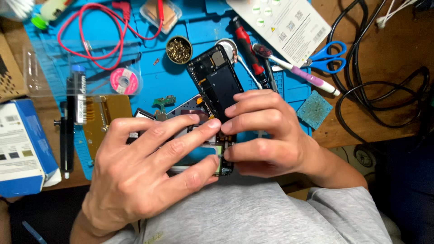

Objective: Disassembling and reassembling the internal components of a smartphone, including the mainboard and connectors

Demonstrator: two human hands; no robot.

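Observation:
An opened black smartphone (216, 81) lies tilted over the blue repair mat (153, 81), its inner battery and boards showing. My left hand (144, 171) covers its lower left, fingertips pressing on the phone's lower part and a grey panel (190, 107) beside it. My right hand (266, 133) grips the phone's lower right side, fingertips meeting those of the left hand at the phone's middle. The phone's bottom end is hidden under both hands.
A small tin of brass screws (179, 49), red-handled screwdriver (246, 43), purple-and-white pen tool (307, 77), blue scissors (327, 56), green sponge (314, 110), red cable (97, 31), pink tape roll (123, 81), blue box (22, 144), black cables (384, 86).

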